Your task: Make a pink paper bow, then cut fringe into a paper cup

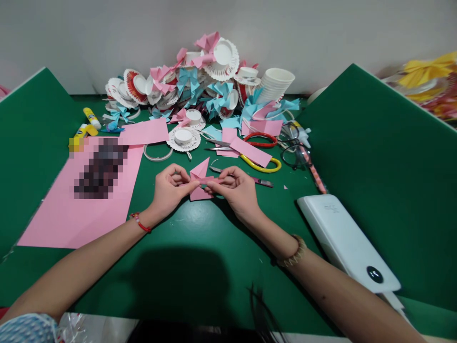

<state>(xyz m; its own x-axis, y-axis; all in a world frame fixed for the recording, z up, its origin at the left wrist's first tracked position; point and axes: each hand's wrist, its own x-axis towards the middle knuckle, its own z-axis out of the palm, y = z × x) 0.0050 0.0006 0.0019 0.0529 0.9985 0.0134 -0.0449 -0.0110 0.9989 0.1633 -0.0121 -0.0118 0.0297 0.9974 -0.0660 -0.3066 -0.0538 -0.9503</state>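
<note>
Both hands meet over the middle of the green table, pinching a narrow strip of pink paper (pixel 206 180) between them. My left hand (pixel 172 186) has thumb and fingers closed on its left end, with a red beaded bracelet at the wrist. My right hand (pixel 235 186) grips the right end in the same way. Behind and below the strip shows a folded pink paper piece (pixel 200 193) with a pointed flap; whether it is joined to the strip I cannot tell. A slim metal tool (pixel 263 182) lies partly hidden behind my right hand.
Red-handled scissors (pixel 262 139) and yellow-handled scissors (pixel 266 165) lie beyond my hands. Small paper hats (pixel 183 137) with bows are heaped at the back, beside stacked paper cups (pixel 276 83). Pink sheets (pixel 96 214) and glue sticks (pixel 92 118) are left; glasses (pixel 296 155) and a white power bank (pixel 346 238) right.
</note>
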